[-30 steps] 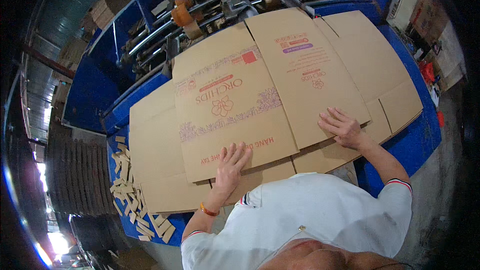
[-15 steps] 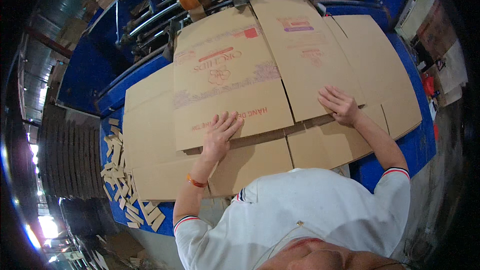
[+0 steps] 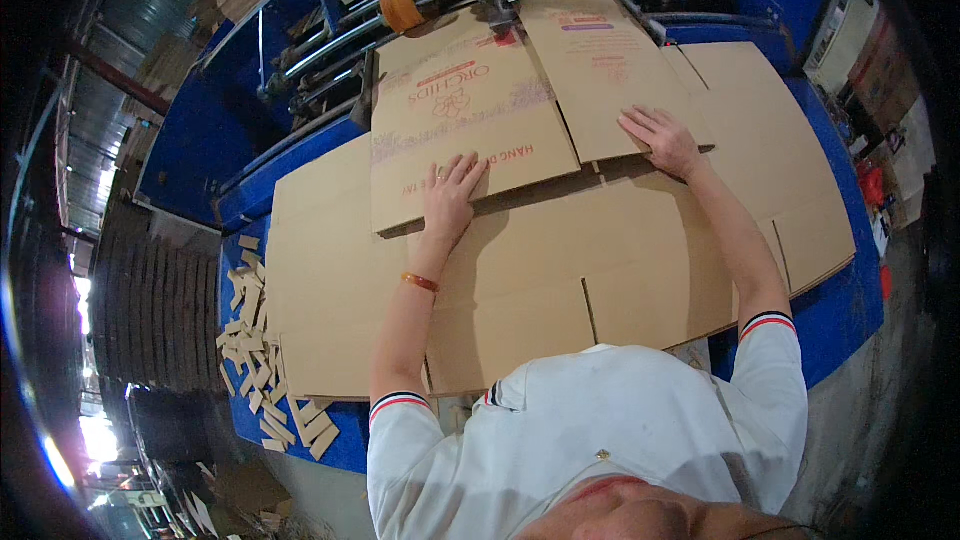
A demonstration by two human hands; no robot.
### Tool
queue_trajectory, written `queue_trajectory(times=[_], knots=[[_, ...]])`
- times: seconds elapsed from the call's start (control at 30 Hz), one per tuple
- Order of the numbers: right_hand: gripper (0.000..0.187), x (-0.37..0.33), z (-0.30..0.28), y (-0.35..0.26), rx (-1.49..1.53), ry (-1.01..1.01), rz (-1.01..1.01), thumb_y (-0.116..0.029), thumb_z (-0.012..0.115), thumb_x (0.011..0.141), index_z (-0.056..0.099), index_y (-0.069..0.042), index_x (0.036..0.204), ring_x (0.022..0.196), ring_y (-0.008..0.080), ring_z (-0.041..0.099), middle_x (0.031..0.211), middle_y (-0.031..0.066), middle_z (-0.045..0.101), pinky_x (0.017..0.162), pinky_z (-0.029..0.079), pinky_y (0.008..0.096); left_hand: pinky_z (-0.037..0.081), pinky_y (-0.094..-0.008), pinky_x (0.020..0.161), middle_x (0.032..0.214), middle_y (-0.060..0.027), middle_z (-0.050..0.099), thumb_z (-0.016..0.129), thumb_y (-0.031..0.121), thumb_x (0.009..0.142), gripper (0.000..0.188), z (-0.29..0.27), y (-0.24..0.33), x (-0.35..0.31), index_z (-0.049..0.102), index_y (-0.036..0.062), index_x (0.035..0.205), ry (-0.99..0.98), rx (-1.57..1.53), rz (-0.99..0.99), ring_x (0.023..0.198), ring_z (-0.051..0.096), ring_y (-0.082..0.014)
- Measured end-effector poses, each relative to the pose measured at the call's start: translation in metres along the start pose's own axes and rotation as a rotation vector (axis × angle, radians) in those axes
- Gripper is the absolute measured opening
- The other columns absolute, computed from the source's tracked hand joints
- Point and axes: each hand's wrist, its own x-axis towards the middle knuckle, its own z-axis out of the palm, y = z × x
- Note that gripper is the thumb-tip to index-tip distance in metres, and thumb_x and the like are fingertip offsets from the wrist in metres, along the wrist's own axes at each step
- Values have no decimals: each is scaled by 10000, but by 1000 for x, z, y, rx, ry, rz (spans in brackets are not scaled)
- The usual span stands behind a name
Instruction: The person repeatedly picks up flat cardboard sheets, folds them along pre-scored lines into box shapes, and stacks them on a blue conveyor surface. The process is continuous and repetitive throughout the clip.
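A printed cardboard sheet [image 3: 490, 175] lies flat with its far end under the rollers of a machine. Near its close edge, my left hand [image 3: 452, 190] rests on the printed left panel with the fingers spread. My right hand [image 3: 662, 140] lies on the narrower right panel near its edge, its fingers stretched forward. Neither hand grips anything. Beneath the printed sheet spreads a stack of plain brown cardboard sheets [image 3: 510, 270], with slots cut along the near side.
The blue machine table [image 3: 840, 315] carries the sheets. Orange rollers [image 3: 402, 10] on metal shafts cross the far side. Cardboard offcuts [image 3: 262, 360] are heaped on the table's left, and a tall pile of dark flat sheets [image 3: 150, 290] stands beyond.
Both hands have pushed forward, and the printed sheet has slid away from me toward the rollers. More of the plain stack underneath is uncovered.
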Motion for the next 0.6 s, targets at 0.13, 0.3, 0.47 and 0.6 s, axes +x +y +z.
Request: queue_trajectory(times=[0.13, 0.3, 0.47, 0.6], knots=[[500, 0, 19, 12, -114, -153, 201, -127, 583, 842, 480, -130, 1332, 1260, 274, 455, 1348, 82, 507, 1018, 384, 448, 326, -530, 1037, 1371, -32, 485, 541, -40, 739, 625, 12, -10, 19, 502, 198, 1315, -14, 5, -37, 1279, 434, -243], [583, 41, 33, -21, -189, -1, 648, -241, 591, 870, 364, -93, 1387, 1343, 357, 297, 1446, 129, 364, 1047, 308, 516, 286, -550, 1051, 1379, -59, 473, 594, 112, 786, 580, 18, -29, 50, 455, 161, 1347, 35, 247, -226, 1282, 432, -225], [519, 4, 83, 28, -97, 50, 743, -320, 586, 849, 481, -38, 1273, 1280, 397, 355, 1344, 192, 458, 1057, 295, 495, 233, -512, 1099, 1382, -98, 455, 559, 189, 827, 553, -9, -52, -4, 427, 130, 1360, 120, 111, -202, 1283, 411, -279], [385, 9, 63, 18, -41, -28, 713, -307, 559, 872, 594, -44, 1150, 1234, 355, 430, 1272, 184, 529, 1035, 338, 452, 202, -495, 1111, 1420, -190, 384, 546, 308, 851, 625, -47, -155, -111, 371, 27, 1381, 230, 234, -721, 1321, 353, -321]])
